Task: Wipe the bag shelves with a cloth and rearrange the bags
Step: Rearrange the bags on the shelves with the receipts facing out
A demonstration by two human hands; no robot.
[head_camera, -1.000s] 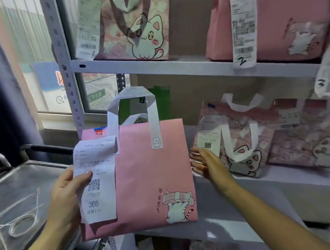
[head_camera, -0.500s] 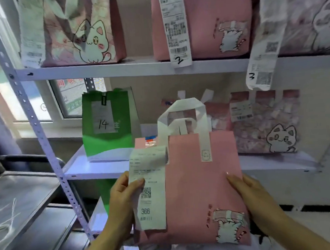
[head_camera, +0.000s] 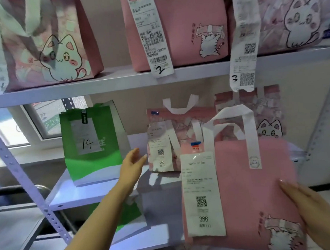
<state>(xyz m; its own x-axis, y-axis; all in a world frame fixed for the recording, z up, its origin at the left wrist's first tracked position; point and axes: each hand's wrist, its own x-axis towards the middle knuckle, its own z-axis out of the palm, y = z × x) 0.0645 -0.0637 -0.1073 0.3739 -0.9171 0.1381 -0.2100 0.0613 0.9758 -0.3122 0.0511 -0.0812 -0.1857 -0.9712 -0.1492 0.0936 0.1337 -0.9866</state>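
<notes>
My right hand (head_camera: 308, 210) grips the right edge of a pink cat bag (head_camera: 247, 193) with white handles and a receipt marked 366, held in front of the middle shelf (head_camera: 91, 191). My left hand (head_camera: 132, 163) is open, reaching over the shelf between a green bag (head_camera: 93, 146) marked 14 and a slumped patterned pink bag (head_camera: 173, 141) with a 046 receipt. Its fingertips are next to that receipt. Another patterned cat bag (head_camera: 266, 118) stands behind the held one. No cloth is visible.
The upper shelf (head_camera: 119, 83) carries three cat bags with hanging receipts marked 2 (head_camera: 150, 33) and 3 (head_camera: 244, 39). A perforated metal upright (head_camera: 26, 181) runs down the left. A lower shelf (head_camera: 152, 239) holds another green bag. A window is behind, at the left.
My left hand has let go of the pink bag's receipt and reached toward the shelf. The pink bag has shifted right, held only by my right hand. The view has moved right.
</notes>
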